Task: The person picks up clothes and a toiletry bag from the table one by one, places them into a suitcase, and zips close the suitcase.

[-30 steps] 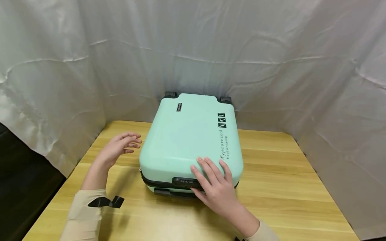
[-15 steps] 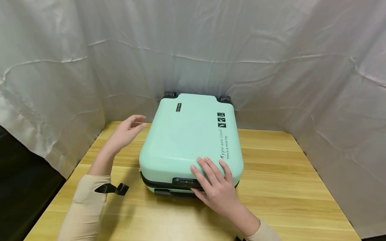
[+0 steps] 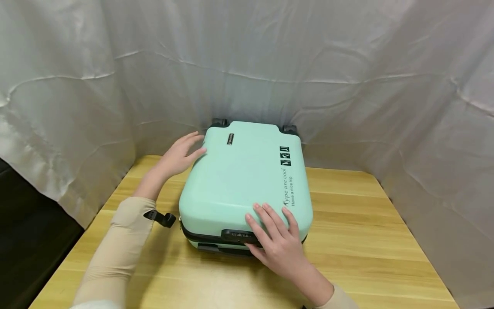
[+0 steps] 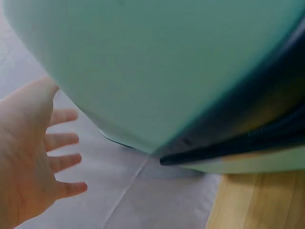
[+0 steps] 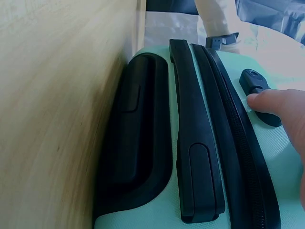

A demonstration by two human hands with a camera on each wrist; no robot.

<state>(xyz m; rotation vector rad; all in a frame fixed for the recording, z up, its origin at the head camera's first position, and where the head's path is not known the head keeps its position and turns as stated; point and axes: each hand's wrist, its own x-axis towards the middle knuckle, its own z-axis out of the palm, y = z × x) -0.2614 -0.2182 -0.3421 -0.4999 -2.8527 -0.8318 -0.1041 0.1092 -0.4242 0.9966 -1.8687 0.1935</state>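
green suitcase (image 3: 239,180) lying flat on tabletop (image 3: 355,223), wheels (image 3: 220,122) toward curtain (image 3: 247,56). right hand (image 3: 281,248): fingers spread over near right corner, thumb at black lock (image 3: 235,235). left hand (image 3: 176,158): fingers extended, gripping nothing, thumb at left edge; contact unclear. risk: smooth shell could slide under uncurled fingers; uneven push might swivel suitcase, shove wheels into curtain.

Creased, softly shining grey curtains (image 3: 251,51) hung behind and along both sides of a yellowish wood-grained table (image 3: 359,223); a black surface (image 3: 31,244) showed beyond its left edge in the head view.
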